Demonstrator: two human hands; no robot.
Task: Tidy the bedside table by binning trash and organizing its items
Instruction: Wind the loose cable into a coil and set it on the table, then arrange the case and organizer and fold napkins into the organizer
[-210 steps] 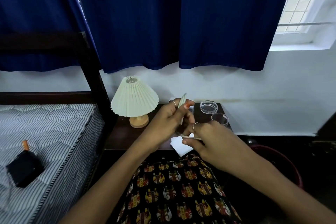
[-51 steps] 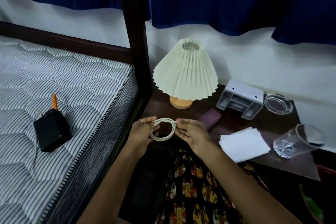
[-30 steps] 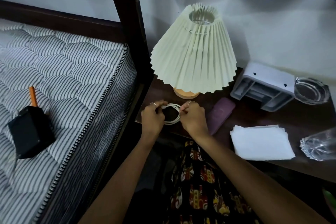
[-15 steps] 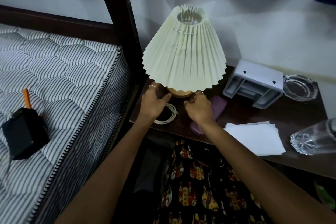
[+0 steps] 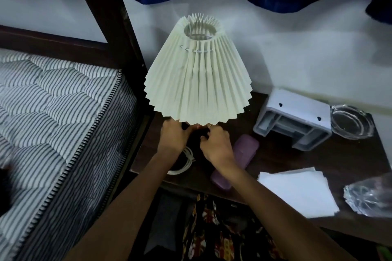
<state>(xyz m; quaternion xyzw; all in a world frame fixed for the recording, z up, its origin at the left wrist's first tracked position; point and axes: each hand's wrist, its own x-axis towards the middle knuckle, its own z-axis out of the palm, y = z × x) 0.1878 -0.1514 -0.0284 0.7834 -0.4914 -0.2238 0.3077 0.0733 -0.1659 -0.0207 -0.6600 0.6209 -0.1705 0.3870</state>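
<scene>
Lamp [image 5: 198, 78] stands at the worktop's [image 5: 343, 154] back-left corner; both hands reach under its pleated shade, left hand [image 5: 174, 137] and right hand [image 5: 216, 144], fingers hidden, grip unclear. Coiled white cable [image 5: 184, 163] lies just behind the left wrist, purple case [image 5: 244, 150] beside the right.

Both arms reach forward, close together. The left hand [image 5: 172, 136] and the right hand [image 5: 216, 144] sit side by side, almost touching. Their fingers curl away under something, so the grip is hidden.
</scene>
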